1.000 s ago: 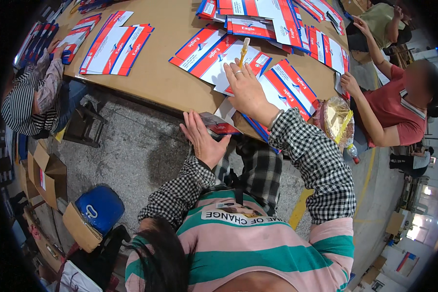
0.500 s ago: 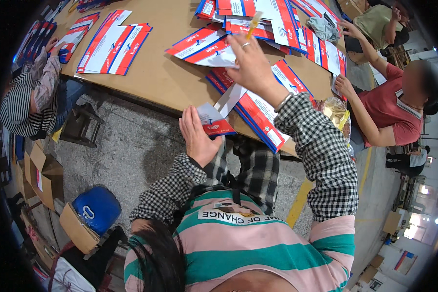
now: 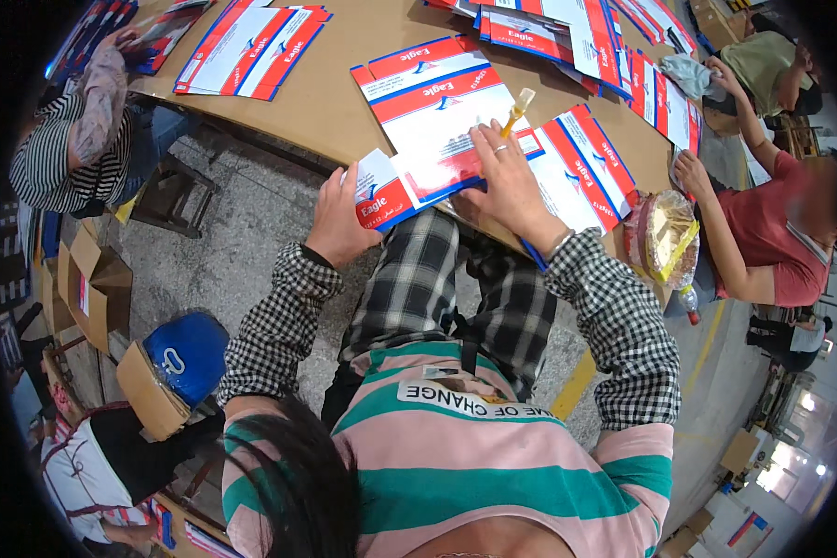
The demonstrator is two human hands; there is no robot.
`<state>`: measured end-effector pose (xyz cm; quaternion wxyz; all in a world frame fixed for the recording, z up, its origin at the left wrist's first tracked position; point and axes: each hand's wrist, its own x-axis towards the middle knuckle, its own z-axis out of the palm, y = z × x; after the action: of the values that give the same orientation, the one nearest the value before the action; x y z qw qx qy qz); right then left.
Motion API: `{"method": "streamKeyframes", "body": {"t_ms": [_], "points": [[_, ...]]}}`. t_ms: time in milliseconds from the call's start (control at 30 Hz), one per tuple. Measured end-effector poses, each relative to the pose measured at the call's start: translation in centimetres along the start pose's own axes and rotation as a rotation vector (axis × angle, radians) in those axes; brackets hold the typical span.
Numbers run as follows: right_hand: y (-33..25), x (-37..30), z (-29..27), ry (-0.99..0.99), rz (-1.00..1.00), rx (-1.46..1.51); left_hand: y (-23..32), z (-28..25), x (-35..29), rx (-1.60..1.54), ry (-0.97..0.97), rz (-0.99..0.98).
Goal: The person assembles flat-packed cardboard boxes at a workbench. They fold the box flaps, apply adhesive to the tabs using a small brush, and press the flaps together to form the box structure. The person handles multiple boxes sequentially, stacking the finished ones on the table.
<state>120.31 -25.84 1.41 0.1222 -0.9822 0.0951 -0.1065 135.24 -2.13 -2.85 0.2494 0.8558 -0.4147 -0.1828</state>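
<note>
A flat red, white and blue carton blank (image 3: 437, 126) lies before me, reaching past the table's near edge. My left hand (image 3: 342, 223) grips its left end panel, thumb below and fingers along the outer side. A small brush (image 3: 519, 112) with a yellow handle and pale bristles sticks up from my right hand (image 3: 511, 181), held between the fingers. That same hand rests on the right part of the blank, near its edge. Just to the right, more carton blanks (image 3: 581, 167) lie in a fanned stack, partly under my right hand.
Piles of blanks (image 3: 251, 51) cover parts of the brown table (image 3: 344, 121). A plastic-lined tub (image 3: 660, 237) stands at its right edge, a bottle (image 3: 688, 302) beside it. Co-workers sit at left and right. A stool (image 3: 181, 191) and open box (image 3: 98, 279) are at left.
My right hand has come down and nearer with the brush, onto the blank. The blank is now drawn toward me, and my left hand has moved left, holding its end panel.
</note>
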Motion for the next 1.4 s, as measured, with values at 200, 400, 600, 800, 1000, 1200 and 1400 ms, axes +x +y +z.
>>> {"method": "streamKeyframes", "body": {"t_ms": [200, 400, 600, 800, 1000, 1200, 1400], "points": [[-0.4, -0.7, 2.9, 0.014, 0.091, -0.008, 0.3, -0.7, 0.7, 0.114, -0.061, -0.036], [-0.8, -0.6, 2.7, 0.062, 0.112, 0.030, 0.8, -1.0, 1.6, 0.195, -0.108, -0.069], [-1.0, -1.4, 1.6, 0.134, 0.133, 0.087, 0.7, -1.4, 2.9, 0.381, -0.104, -0.064], [-0.8, -2.8, -0.7, 0.236, 0.202, 0.174, -0.2, -4.0, 7.6, 0.731, -0.240, -0.123], [-0.7, -4.6, -2.5, 0.270, 0.306, 0.250, -2.9, -5.0, 12.2, 0.846, -0.190, 0.011], [-0.5, -6.1, -3.2, 0.307, 0.353, 0.284, -8.6, -1.8, 14.3, 0.384, -0.245, -0.059], [-0.3, -7.1, -4.2, 0.358, 0.372, 0.279, -7.0, -3.4, 14.6, 0.208, -0.334, -0.097]]}}
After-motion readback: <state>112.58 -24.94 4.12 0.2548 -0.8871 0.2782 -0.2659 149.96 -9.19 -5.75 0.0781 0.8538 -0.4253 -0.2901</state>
